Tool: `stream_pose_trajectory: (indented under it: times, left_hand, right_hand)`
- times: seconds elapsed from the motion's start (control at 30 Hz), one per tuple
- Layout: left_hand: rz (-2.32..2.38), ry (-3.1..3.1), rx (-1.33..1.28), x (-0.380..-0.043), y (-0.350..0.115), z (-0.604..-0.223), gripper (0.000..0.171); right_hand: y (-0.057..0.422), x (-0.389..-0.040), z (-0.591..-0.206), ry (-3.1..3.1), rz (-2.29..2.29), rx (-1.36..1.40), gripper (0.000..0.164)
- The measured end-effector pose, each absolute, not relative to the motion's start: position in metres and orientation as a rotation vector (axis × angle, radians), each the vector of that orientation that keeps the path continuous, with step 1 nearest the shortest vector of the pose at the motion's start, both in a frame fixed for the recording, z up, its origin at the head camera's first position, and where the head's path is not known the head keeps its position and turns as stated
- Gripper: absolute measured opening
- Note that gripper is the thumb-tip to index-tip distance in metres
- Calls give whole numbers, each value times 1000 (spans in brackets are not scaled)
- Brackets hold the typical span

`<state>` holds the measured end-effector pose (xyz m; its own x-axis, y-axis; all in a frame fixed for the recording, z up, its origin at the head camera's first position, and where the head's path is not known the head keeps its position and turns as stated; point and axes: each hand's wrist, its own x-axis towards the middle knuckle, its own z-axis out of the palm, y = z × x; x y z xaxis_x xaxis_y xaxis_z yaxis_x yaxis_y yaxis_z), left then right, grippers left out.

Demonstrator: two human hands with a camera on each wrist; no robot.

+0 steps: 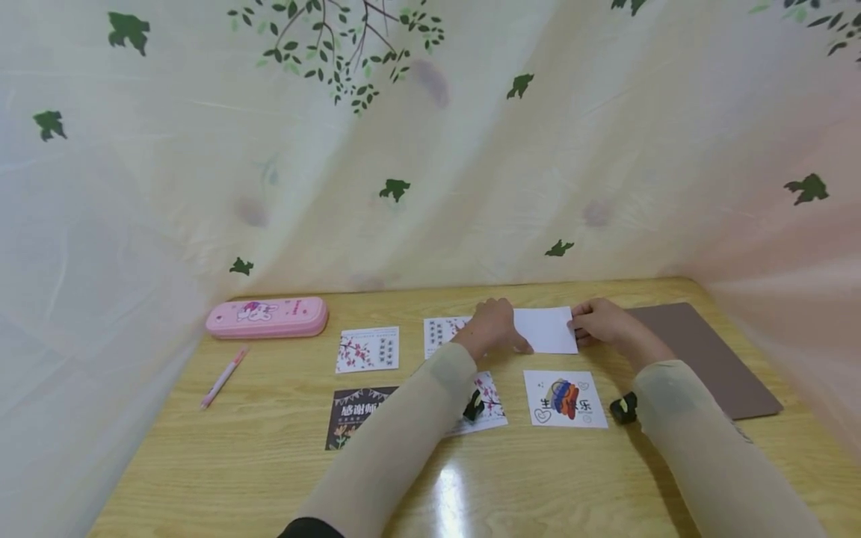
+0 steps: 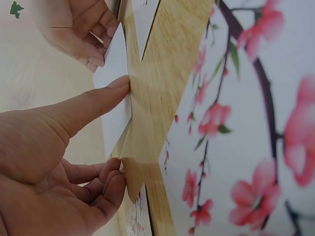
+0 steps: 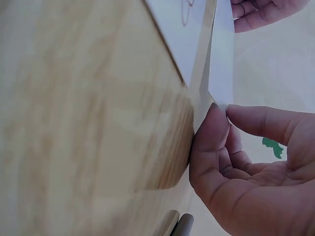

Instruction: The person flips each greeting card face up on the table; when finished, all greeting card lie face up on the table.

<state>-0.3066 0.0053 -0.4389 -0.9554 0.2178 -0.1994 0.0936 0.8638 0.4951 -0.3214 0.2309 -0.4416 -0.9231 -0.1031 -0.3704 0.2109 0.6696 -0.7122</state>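
Note:
A blank white card [image 1: 546, 330] lies between my hands near the back of the table. My right hand [image 1: 600, 326] pinches its right end between thumb and forefinger, as the right wrist view shows at the card's corner [image 3: 220, 93]. At the left end is my left hand [image 1: 493, 326], its straight thumb [image 2: 110, 93] lying across the card to the near edge. The other left fingers bend beside the card's end, tips close over the wood. Just in front lies a birthday card [image 1: 566, 399]. A blossom card [image 1: 440, 333] is partly covered by my left hand.
Another blossom card [image 1: 367, 350] lies at left, with a dark flower card [image 1: 356, 407] and a further blossom card [image 1: 494, 400] partly under my left forearm. Far left are a pink pencil case [image 1: 267, 317] and pen [image 1: 225, 378]. A brown board [image 1: 706, 359] lies at right.

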Motion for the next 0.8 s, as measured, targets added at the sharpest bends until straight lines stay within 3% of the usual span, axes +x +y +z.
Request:
stream_pose_trajectory:
  times: [0.5, 0.8]
  left_hand:
    - [698, 2852, 282, -308, 6, -438, 48]
    - [670, 2968, 432, -311, 0, -434, 21]
  right_hand:
    - [233, -319, -439, 2467, -1248, 59, 42]
    - [232, -315, -430, 2509, -1289, 54, 49]
